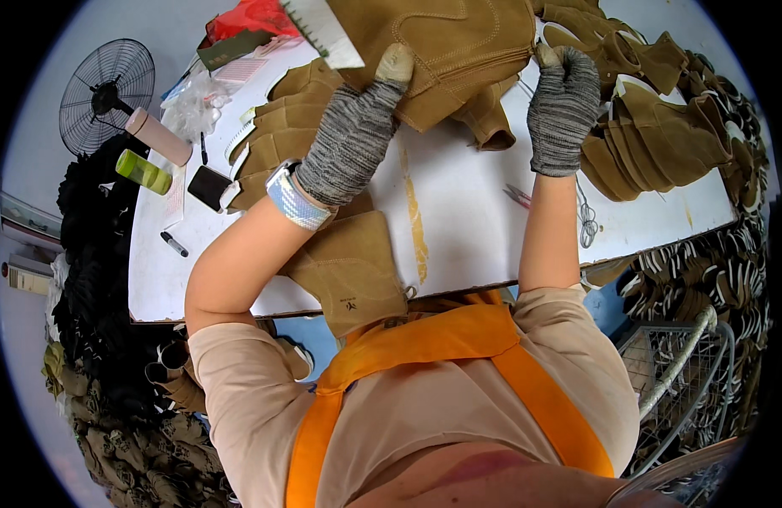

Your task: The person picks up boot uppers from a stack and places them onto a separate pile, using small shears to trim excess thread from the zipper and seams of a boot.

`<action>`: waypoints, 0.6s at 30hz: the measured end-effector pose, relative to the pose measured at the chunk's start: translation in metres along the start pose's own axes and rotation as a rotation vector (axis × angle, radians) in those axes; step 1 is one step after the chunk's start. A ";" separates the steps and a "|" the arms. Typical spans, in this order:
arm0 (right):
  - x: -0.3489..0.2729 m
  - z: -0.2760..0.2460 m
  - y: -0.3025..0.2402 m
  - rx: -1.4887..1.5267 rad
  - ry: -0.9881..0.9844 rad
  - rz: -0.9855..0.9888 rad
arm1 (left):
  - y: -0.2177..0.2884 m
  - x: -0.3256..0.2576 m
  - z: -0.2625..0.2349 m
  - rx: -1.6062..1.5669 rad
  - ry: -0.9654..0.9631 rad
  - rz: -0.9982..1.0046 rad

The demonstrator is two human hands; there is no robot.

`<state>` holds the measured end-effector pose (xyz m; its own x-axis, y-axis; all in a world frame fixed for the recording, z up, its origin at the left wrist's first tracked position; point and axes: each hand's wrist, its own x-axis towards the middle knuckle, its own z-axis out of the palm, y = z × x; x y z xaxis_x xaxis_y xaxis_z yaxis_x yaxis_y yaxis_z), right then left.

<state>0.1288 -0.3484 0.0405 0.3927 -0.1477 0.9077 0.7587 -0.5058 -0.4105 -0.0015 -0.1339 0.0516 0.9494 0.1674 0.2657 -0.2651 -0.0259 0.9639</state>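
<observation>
Here: tan suede boot upper with stitched seams (446, 42), held flat above white worktable (467, 229). Left hand (353, 140) in grey knit glove, thumb pinched down on near edge; right hand (563, 106), gloved alike, fingers curled closed on right corner. Likely light, limp, grippy nap; best held at stitched edges, where stiffer. Beyond right fingertips: stack of tan uppers (662, 135), close. Beside left fingers: more tan pieces (281, 127). Between both wrists: bare tabletop, open room. Table edge near torso.
</observation>
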 end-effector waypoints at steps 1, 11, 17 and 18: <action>-0.004 0.002 0.004 0.152 0.006 0.057 | 0.000 0.000 0.000 -0.042 0.021 0.030; -0.024 0.013 -0.064 -0.035 -0.037 -0.152 | -0.029 0.057 -0.041 0.147 0.032 -0.208; -0.067 0.036 -0.069 -0.320 -0.329 -0.362 | 0.016 0.027 -0.001 -0.708 -0.296 -0.122; -0.068 0.034 -0.069 -0.264 -0.383 -0.380 | 0.011 0.028 -0.003 -0.739 -0.241 -0.136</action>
<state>0.0678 -0.2749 0.0044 0.3155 0.3767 0.8710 0.7471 -0.6644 0.0167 0.0215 -0.1262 0.0697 0.9695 -0.0987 0.2245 -0.1065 0.6552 0.7480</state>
